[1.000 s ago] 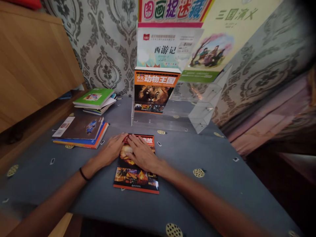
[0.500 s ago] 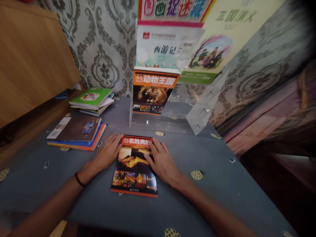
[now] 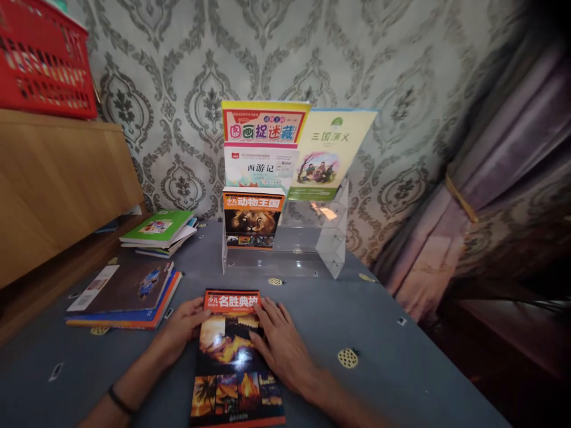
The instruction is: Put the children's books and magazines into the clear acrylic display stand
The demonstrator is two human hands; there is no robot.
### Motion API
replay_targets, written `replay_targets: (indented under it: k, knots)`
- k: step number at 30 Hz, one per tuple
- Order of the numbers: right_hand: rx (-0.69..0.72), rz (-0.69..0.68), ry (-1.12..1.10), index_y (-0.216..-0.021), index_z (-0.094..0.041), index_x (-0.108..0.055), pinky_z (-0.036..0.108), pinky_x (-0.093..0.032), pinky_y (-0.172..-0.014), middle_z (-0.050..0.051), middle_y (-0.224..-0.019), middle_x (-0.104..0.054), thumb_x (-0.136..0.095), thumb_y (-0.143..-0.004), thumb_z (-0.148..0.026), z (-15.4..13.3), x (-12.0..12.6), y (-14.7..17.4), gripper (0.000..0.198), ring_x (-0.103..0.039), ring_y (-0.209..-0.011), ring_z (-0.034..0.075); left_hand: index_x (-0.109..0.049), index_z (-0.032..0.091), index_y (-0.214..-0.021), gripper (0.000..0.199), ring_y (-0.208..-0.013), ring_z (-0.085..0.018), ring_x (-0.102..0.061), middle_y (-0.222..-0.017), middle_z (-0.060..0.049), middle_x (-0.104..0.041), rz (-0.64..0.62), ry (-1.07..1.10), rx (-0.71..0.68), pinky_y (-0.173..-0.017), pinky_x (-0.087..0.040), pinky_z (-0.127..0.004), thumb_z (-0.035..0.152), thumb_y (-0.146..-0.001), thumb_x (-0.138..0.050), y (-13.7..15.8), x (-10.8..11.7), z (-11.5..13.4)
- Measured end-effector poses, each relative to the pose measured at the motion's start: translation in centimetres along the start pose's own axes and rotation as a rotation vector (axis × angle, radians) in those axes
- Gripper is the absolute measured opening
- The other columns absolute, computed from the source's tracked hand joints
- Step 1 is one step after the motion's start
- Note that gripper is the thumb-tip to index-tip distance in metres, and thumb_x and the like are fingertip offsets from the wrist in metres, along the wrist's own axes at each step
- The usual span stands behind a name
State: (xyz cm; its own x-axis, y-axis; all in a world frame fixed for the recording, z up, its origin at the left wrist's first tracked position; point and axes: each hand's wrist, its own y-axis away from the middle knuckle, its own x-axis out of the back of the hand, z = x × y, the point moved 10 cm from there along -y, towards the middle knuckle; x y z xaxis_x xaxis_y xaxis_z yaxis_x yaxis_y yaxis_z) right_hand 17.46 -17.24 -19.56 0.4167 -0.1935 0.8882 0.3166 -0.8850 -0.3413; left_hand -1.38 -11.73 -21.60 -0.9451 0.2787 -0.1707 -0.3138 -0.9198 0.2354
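A book with an orange-and-black cover [image 3: 232, 362] lies on the table before me, front face up, with pictures of a wall and small scenes. My left hand [image 3: 181, 330] pinches its upper left edge, thumb on the cover and fingers at the side. Along the upper right edge rests my right hand [image 3: 281, 339], fingers stretched out and thumb on the cover. Behind the book stands a clear acrylic display rack [image 3: 332, 238]. It bears a lion-cover book [image 3: 252, 220], a white book [image 3: 256, 166], a yellow-and-red book [image 3: 267, 122] and a pale yellow book [image 3: 332, 142].
To the left lies a stack topped by a dark book [image 3: 122, 288], with a green book [image 3: 158, 227] on another stack behind it. A wooden cabinet [image 3: 66, 178] with a red basket [image 3: 44, 65] stands at the left. A tied curtain [image 3: 446, 238] hangs right.
The view has tilted up, bringing the whole rack and the red basket into sight. My left hand has gone from lying along the book's edge to pinching it. My right hand stays at the right edge.
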Motion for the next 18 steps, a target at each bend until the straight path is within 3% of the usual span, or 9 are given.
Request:
replay_targets:
  k: [4, 7, 9, 11, 14, 18]
  knots:
    - [-0.098, 0.064, -0.382, -0.151, -0.02, -0.043, 0.057, -0.047, -0.111, 0.017, -0.145, -0.06, -0.057, -0.095, -0.032, 1.3, 1.5, -0.6, 0.059, -0.057, -0.133, 0.032, -0.072, 0.014, -0.102, 0.053, -0.09, -0.025, -0.077, -0.104, -0.013, -0.079, -0.097, 0.076, 0.038, -0.075, -0.061, -0.029, 0.048, -0.066, -0.091, 0.6, -1.4, 1.4]
    - [-0.182, 0.004, -0.808, -0.129, -0.02, -0.061, 0.041, -0.061, -0.083, 0.011, -0.111, -0.074, -0.059, -0.093, -0.05, 2.2, 1.2, -1.6, 0.047, -0.071, -0.098, 0.026, -0.073, 0.016, -0.101, 0.049, -0.089, -0.023, -0.077, -0.105, -0.011, -0.079, -0.092, 0.113, -0.004, -0.075, -0.061, -0.027, 0.044, -0.066, -0.093, 0.6, -1.5, 3.5]
    - [-0.247, -0.091, -1.054, -0.102, -0.019, -0.067, 0.025, -0.054, -0.054, 0.002, -0.078, -0.068, -0.064, -0.087, -0.064, 2.3, 0.5, -2.2, 0.047, -0.063, -0.064, 0.015, -0.074, 0.016, -0.1, 0.047, -0.087, -0.023, -0.077, -0.104, -0.011, -0.08, -0.104, 0.127, -0.035, -0.073, -0.062, -0.028, 0.043, -0.066, -0.093, 0.6, -1.8, 4.7]
    - [-0.313, -0.151, -1.228, -0.091, -0.018, -0.066, 0.016, -0.038, -0.04, -0.004, -0.066, -0.057, -0.071, -0.079, -0.068, 2.4, 0.4, -2.7, 0.052, -0.047, -0.049, 0.007, -0.074, 0.015, -0.099, 0.046, -0.085, -0.023, -0.077, -0.104, -0.011, -0.08, -0.122, 0.138, -0.071, -0.072, -0.062, -0.027, 0.042, -0.067, -0.093, 0.5, -2.1, 5.8]
    - [-0.324, -0.155, -1.359, -0.094, -0.019, -0.068, 0.013, -0.037, -0.038, -0.002, -0.074, -0.06, -0.079, -0.074, -0.062, 2.5, 2.0, -4.0, 0.049, -0.048, -0.054, 0.006, -0.076, 0.015, -0.1, 0.045, -0.085, -0.023, -0.077, -0.104, -0.011, -0.079, -0.139, 0.145, -0.14, -0.071, -0.061, -0.026, 0.041, -0.067, -0.093, 0.0, -2.6, 7.8]
    - [-0.155, -0.103, -1.319, -0.098, -0.02, -0.071, 0.019, -0.054, -0.048, 0.002, -0.087, -0.067, -0.081, -0.074, -0.057, 2.7, 7.2, -7.9, 0.045, -0.061, -0.071, 0.012, -0.076, 0.016, -0.104, 0.046, -0.087, -0.022, -0.076, -0.106, -0.011, -0.079, -0.15, 0.08, -0.332, -0.07, -0.061, -0.025, 0.042, -0.069, -0.091, -1.4, -3.3, 13.2]
